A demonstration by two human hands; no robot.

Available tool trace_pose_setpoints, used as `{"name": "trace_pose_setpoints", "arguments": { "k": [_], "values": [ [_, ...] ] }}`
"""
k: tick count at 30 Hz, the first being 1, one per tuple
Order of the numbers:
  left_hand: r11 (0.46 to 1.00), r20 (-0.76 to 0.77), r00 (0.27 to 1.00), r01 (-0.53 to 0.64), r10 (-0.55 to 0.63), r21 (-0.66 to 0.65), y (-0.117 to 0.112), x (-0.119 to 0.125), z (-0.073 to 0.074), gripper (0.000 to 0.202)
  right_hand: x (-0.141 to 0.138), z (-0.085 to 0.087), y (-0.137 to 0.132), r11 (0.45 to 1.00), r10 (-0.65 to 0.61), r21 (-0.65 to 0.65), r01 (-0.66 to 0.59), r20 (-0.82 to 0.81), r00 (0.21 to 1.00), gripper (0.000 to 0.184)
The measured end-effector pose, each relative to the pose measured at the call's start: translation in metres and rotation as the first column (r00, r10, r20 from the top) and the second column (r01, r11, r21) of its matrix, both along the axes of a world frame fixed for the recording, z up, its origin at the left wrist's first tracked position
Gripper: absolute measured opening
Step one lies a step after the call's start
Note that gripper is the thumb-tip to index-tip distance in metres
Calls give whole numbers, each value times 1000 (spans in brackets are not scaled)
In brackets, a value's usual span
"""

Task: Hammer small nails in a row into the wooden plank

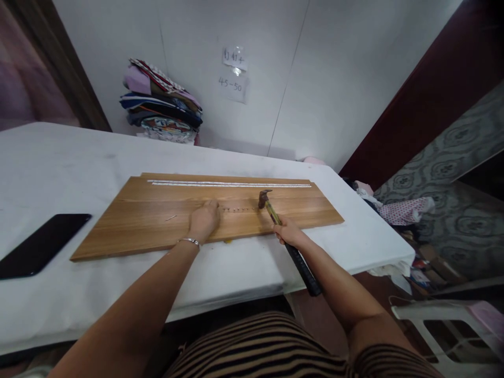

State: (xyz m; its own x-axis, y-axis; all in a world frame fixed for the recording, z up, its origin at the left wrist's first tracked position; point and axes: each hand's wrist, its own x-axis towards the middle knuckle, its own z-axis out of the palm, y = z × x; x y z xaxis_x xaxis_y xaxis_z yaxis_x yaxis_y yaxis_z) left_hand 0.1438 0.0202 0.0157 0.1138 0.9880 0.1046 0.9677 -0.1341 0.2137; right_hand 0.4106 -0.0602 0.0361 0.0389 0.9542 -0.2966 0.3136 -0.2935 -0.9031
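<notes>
A wooden board (129,226) lies flat on a white-covered table. My right hand (289,231) grips a claw hammer (271,211) partway along its handle, with the head just above the board. My left hand (205,220), a bracelet at its wrist, rests on the board with fingers closed; whatever is in them is hidden. Right of those fingers runs a row of several small nails (235,210) standing in the wood. One loose nail (171,217) lies to the left of my left hand. Two white measuring strips (232,184) run along the board's far side.
A black phone (39,247) lies on the white table covering (98,157), left of the board. Folded clothes (163,105) are stacked against the wall behind. Paper notes (235,79) hang on the wall. At the lower right stands a white plastic item (417,320).
</notes>
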Motion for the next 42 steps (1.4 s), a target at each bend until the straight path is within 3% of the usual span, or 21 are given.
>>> {"name": "trace_pose_setpoints", "arguments": {
  "k": [13, 29, 42],
  "values": [
    [1000, -31, 999, 8, -8, -2, 0, -1, -1, 41, -1, 0, -2, 1000, -17, 6, 17, -6, 1000, 22],
    [999, 46, 999, -5, 6, -31, -4, 2, -2, 35, 5, -3, -4, 999, 24, 24, -25, 17, 1000, 31],
    [1000, 16, 1000, 1, -1, 8, 3, -1, -6, 41, 1, 0, -2, 1000, -8, 13, 7, 25, 1000, 19]
  ]
}}
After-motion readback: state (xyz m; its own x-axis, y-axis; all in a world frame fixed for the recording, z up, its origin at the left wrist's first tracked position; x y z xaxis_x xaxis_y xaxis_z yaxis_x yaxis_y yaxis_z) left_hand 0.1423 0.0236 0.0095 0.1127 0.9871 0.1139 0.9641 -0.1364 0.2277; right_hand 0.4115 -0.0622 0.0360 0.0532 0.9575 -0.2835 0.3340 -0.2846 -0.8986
